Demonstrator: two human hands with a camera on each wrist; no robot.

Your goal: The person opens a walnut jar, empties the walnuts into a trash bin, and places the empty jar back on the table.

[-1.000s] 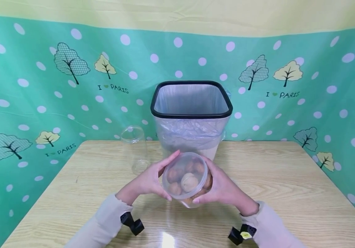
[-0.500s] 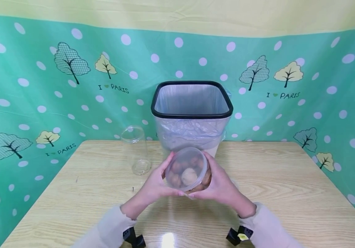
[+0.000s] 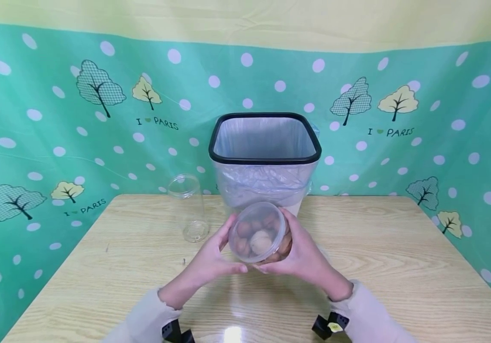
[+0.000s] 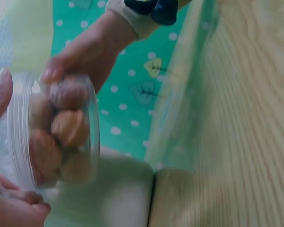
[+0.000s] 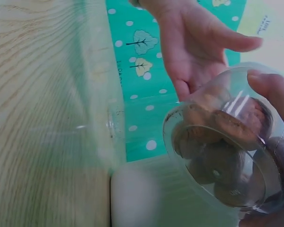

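A clear plastic jar of walnuts (image 3: 260,233) is held tilted above the wooden table (image 3: 400,267), its flat end toward me. My left hand (image 3: 211,255) cups its left side with the thumb under it. Curled round the right side is my right hand (image 3: 303,257). In the left wrist view the jar of walnuts (image 4: 57,132) sits between my left hand (image 4: 9,208) and my right hand (image 4: 85,56). The right wrist view shows the jar of walnuts (image 5: 227,146), with my left hand (image 5: 194,52) behind it and my right hand's fingers (image 5: 274,94) on its wall.
A white bin (image 3: 264,157) with a black rim and a clear liner stands on the table just beyond the hands. An empty clear jar (image 3: 187,207) stands to the left of the bin. A green dotted cloth hangs behind and beside the table.
Both hands have carried the jar of walnuts a little away from me, toward the bin. The bin and the empty jar have not moved.
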